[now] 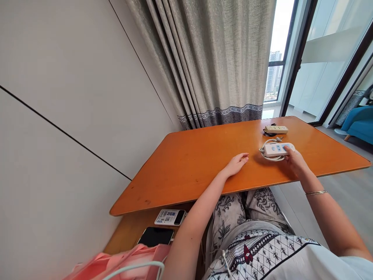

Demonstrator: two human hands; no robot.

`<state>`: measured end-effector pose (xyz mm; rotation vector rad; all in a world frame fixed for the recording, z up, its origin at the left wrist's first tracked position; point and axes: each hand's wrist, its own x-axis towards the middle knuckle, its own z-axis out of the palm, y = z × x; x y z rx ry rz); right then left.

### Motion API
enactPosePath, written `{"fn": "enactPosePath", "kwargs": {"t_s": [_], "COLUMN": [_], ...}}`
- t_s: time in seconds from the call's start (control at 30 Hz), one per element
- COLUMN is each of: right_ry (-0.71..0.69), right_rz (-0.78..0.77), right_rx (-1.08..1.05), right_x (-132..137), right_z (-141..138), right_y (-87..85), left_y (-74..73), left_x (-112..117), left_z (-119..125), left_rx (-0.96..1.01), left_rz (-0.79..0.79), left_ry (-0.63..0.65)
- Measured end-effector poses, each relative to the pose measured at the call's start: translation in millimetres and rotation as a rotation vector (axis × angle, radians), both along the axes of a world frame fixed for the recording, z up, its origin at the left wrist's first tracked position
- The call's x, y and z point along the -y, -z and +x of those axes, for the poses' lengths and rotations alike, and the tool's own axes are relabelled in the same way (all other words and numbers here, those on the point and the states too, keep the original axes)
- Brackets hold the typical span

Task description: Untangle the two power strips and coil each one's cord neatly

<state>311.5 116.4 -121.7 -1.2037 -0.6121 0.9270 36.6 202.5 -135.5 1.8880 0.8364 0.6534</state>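
My right hand [294,160] grips the right end of a white power strip [278,149], whose sockets have light blue covers or faces. Its pale cord is looped about the strip, and the plug shows just behind it. The strip is held over the right part of the orange-brown table [192,155]. My left hand [237,164] rests on its side on the tabletop, left of the strip, fingers loosely stretched and holding nothing. Behind the white strip lies a second, cream power strip [276,129] with a black cord.
Below the table's left front edge, a bench holds a white printed power bank or case [170,217], a black phone [156,236] and a pink bag [125,264]. A wall stands left, a grey curtain [224,62] behind, and a blue armchair [358,122] far right.
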Motion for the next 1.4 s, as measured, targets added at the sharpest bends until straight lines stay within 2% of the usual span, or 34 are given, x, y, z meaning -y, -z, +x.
{"fn": "enactPosePath", "kwargs": {"t_s": [0.07,0.13,0.27,0.43,0.8,0.93,1.23,1.33,1.4], "right_ry": [0.138,0.201,0.177,0.165,0.390,0.444,0.466,0.568,0.668], "right_rz": [-0.005,-0.067,-0.279,-0.362,-0.655,-0.631,-0.573,-0.494,-0.364], "right_rx": [0.051,0.097,0.139,0.283,0.861,0.828,0.762,0.769,0.847], "right_x": [0.6,-0.8,-9.8,-25.1,-20.7,-19.4,-13.9,-10.3,-8.2], "right_z": [24.0,44.7,68.8,75.0,82.1,77.0,71.8,66.5,55.9], "right_y": [1.0,2.0,1.6,-2.6,3.4,5.5,1.9,0.9,0.0], "left_y": [4.9,8.9,12.6,9.3,7.5,6.9,9.1,9.4,8.7], "left_x": [-5.7,-12.0,-17.9,-9.2,-3.8,-3.1,-3.9,-3.5,-2.9], "left_z": [-4.9,-9.8,-14.1,-14.3,-12.8,-13.4,-15.1,-14.4,-13.4], "left_rx": [-0.034,-0.059,-0.081,-0.128,-0.189,-0.203,-0.211,-0.210,-0.210], "left_rz": [0.079,0.111,0.145,0.245,0.366,0.391,0.409,0.416,0.418], "left_ry": [-0.048,-0.097,-0.146,-0.131,-0.082,-0.079,-0.097,-0.105,-0.110]}}
